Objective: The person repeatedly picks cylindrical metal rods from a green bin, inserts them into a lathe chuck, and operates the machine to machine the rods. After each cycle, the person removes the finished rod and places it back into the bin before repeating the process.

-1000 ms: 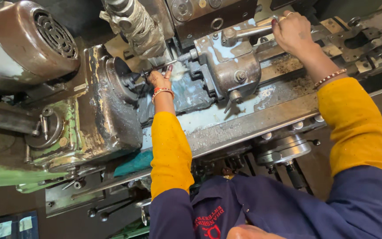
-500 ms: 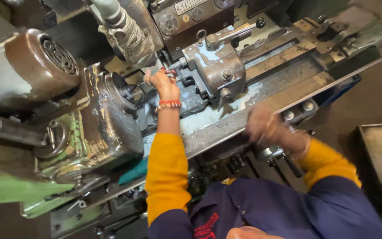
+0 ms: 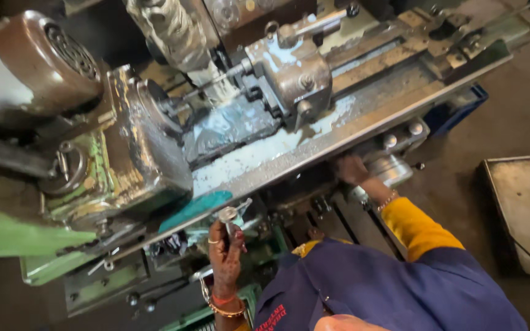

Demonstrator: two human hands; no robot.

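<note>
Lathe (image 3: 259, 165), greasy and grey-green, fills the upper left and centre of the frame, its brown motor housing (image 3: 38, 67) at upper left. Left hand (image 3: 227, 254), lower centre, fingers closed around a small metal part (image 3: 229, 217) held upright just below the lathe bed. Right hand (image 3: 352, 170), right of centre, fingers curled on the round handwheel (image 3: 391, 170) under the carriage (image 3: 292, 73). Metal tray (image 3: 522, 208) at right edge
</note>
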